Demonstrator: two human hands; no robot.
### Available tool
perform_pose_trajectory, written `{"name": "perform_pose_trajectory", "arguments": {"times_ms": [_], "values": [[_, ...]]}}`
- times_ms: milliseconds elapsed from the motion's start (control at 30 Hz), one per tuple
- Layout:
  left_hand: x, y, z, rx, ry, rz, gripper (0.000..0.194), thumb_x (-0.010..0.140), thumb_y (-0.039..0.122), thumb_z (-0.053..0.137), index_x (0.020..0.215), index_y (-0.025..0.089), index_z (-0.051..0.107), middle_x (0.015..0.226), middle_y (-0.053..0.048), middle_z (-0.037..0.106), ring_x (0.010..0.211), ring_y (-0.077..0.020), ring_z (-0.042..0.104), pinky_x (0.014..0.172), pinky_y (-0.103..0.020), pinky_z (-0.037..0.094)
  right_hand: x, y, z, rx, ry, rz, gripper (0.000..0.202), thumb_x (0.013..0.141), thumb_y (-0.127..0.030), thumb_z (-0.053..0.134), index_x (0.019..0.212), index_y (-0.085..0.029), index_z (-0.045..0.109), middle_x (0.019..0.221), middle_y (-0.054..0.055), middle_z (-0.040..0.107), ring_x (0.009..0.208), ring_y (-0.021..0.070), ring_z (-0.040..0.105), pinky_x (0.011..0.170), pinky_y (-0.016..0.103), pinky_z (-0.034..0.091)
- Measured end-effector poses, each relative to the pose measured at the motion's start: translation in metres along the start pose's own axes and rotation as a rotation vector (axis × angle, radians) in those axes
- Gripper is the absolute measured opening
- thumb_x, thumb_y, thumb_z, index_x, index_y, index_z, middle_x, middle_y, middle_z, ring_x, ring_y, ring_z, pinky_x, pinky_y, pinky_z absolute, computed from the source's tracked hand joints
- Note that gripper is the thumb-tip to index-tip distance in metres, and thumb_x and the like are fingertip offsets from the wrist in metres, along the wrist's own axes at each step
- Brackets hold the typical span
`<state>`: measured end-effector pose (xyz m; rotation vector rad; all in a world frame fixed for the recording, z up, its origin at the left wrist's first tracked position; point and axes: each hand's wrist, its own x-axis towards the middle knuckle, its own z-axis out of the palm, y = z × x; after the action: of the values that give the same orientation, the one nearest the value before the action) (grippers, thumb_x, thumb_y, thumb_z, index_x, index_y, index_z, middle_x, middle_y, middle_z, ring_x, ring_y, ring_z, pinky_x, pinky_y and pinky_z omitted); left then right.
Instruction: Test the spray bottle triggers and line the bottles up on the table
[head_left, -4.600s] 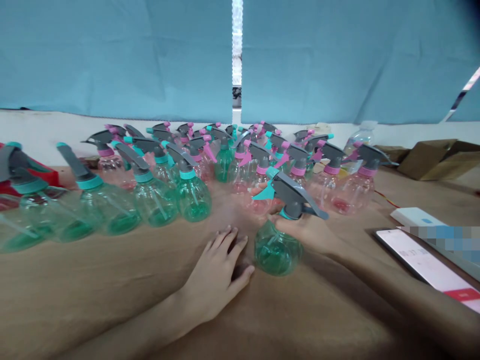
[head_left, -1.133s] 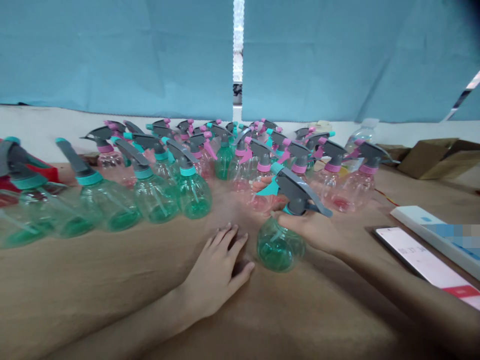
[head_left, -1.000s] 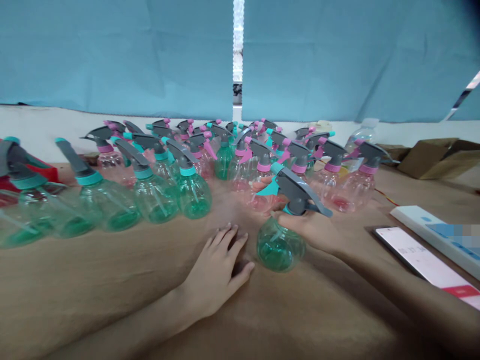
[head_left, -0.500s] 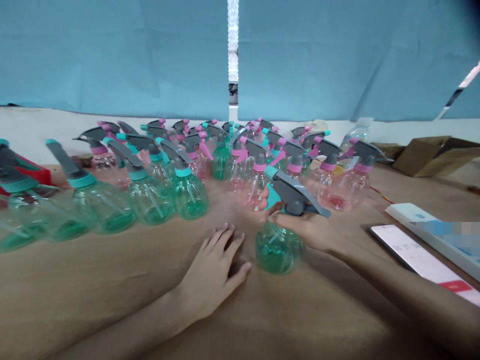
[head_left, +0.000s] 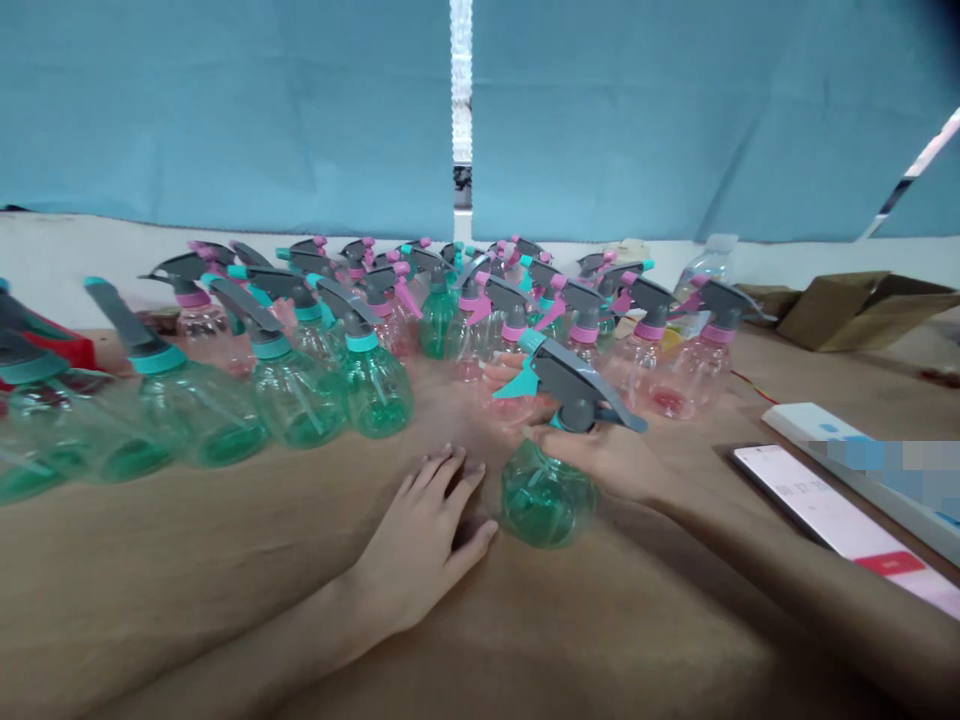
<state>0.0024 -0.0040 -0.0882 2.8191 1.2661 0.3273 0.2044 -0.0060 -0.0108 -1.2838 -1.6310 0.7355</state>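
Observation:
A green spray bottle (head_left: 549, 500) with a grey head and teal trigger stands on the table in front of me. My right hand (head_left: 619, 458) is around its neck just under the head. Beyond the trigger, the fingers of that hand stretch forward, loosened from it; part of the grip is hidden behind the bottle. To the left of the bottle, my left hand (head_left: 420, 540) lies flat on the tabletop, fingers spread, holding nothing. The closest bottle on that side is another green spray bottle (head_left: 377, 395) with a teal collar.
Several green spray bottles (head_left: 300, 400) line the left side. Pink-collared spray bottles (head_left: 694, 375) and more green ones crowd the back. At right lie a phone (head_left: 832, 515) with a timer, a white box (head_left: 810, 430) and an open cardboard box (head_left: 847, 310). A blue curtain (head_left: 300, 120) hangs behind.
The fingers of my right hand have uncurled from the trigger and now reach forward. My left hand has stayed flat. The whole view has shifted slightly.

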Motion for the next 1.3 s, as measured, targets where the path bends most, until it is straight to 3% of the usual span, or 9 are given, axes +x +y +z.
{"name": "perform_pose_trajectory", "arguments": {"times_ms": [267,467,667,967,1167,1300], "values": [[-0.001,0.000,0.000,0.026,-0.009,0.013,0.053,0.093,0.045,0.043,0.135,0.013,0.045,0.143,-0.016,0.043,0.133,-0.0319,0.035,0.104,-0.052,0.035,0.001,0.004,0.001,0.020,-0.011,0.001,0.019,0.064,-0.033,0.056,0.059,-0.025,0.040,0.058,-0.002,0.045,0.062,0.0164,0.049,0.061,0.030,0.050],[0.002,0.001,-0.004,0.033,-0.018,0.011,0.052,0.092,0.045,0.044,0.134,0.014,0.046,0.143,-0.015,0.043,0.133,-0.0320,0.036,0.104,-0.052,0.036,0.000,0.004,0.002,0.020,0.010,-0.023,0.002,0.061,-0.026,0.053,0.063,-0.025,0.052,0.069,0.000,0.055,0.067,0.0158,0.051,0.067,0.030,0.052],[0.002,0.002,-0.004,0.034,-0.048,-0.003,0.053,0.093,0.044,0.044,0.135,0.012,0.046,0.144,-0.016,0.041,0.134,-0.0328,0.034,0.104,-0.053,0.035,-0.001,0.005,0.001,0.019,0.014,0.006,0.005,0.062,-0.027,0.053,0.063,-0.024,0.049,0.067,0.000,0.053,0.062,0.0149,0.050,0.062,0.028,0.052],[0.000,-0.001,0.001,0.021,0.007,0.007,0.052,0.092,0.046,0.045,0.134,0.016,0.046,0.143,-0.015,0.043,0.132,-0.0323,0.037,0.103,-0.051,0.036,0.000,0.008,0.004,0.171,-0.064,-0.050,0.016,0.063,-0.018,0.050,0.077,-0.025,0.047,0.061,-0.007,0.043,0.053,0.0105,0.044,0.067,0.027,0.053],[-0.001,0.001,-0.001,0.018,-0.007,0.003,0.052,0.092,0.044,0.045,0.135,0.014,0.045,0.143,-0.016,0.042,0.133,-0.0326,0.036,0.103,-0.052,0.036,-0.001,0.008,0.003,0.023,0.000,-0.021,0.006,0.065,-0.028,0.053,0.067,-0.025,0.049,0.063,-0.001,0.051,0.059,0.0152,0.050,0.054,0.027,0.048],[0.000,0.001,-0.002,0.039,-0.016,0.007,0.053,0.092,0.045,0.045,0.135,0.014,0.045,0.144,-0.015,0.042,0.133,-0.0315,0.036,0.104,-0.050,0.035,-0.001,0.010,0.003,-0.003,0.021,-0.004,0.004,0.063,-0.028,0.053,0.064,-0.024,0.053,0.067,0.001,0.054,0.062,0.0163,0.052,0.055,0.028,0.049]]}}
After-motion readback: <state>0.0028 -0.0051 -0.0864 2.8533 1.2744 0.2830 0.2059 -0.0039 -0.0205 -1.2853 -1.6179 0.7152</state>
